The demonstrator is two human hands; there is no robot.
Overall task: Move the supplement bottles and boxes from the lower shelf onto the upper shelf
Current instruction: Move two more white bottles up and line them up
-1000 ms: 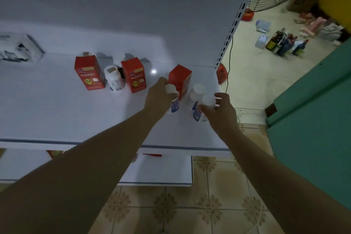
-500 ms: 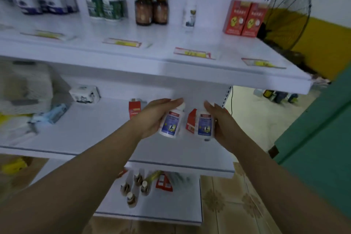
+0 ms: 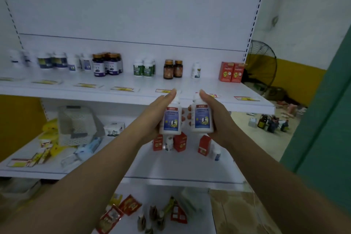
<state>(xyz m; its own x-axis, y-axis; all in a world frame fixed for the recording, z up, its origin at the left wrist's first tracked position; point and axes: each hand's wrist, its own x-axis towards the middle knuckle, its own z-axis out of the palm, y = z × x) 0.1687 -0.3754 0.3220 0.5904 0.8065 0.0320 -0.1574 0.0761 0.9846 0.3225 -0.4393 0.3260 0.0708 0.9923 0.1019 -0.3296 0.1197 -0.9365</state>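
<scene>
My left hand [image 3: 152,118] grips a white supplement bottle with a blue label [image 3: 171,119], and my right hand [image 3: 216,118] grips a matching white bottle [image 3: 201,118]. Both bottles are upright, side by side, just in front of and below the upper shelf's front edge [image 3: 133,97]. Behind them on the lower shelf [image 3: 171,169] stand red boxes [image 3: 180,141] and small white bottles [image 3: 169,143]. The upper shelf carries a white bottle [image 3: 196,70], two red boxes [image 3: 230,72] and several other bottles.
A white perforated basket [image 3: 76,127] and loose packets lie on the lower shelf's left part. Sachets and small bottles [image 3: 152,214] sit on the bottom shelf. A fan [image 3: 264,62], floor bottles [image 3: 271,123] and a green panel [image 3: 326,119] are at the right.
Both hands have lifted the two white bottles from the lower shelf up to the level of the upper shelf's edge, and my view has tilted upward.
</scene>
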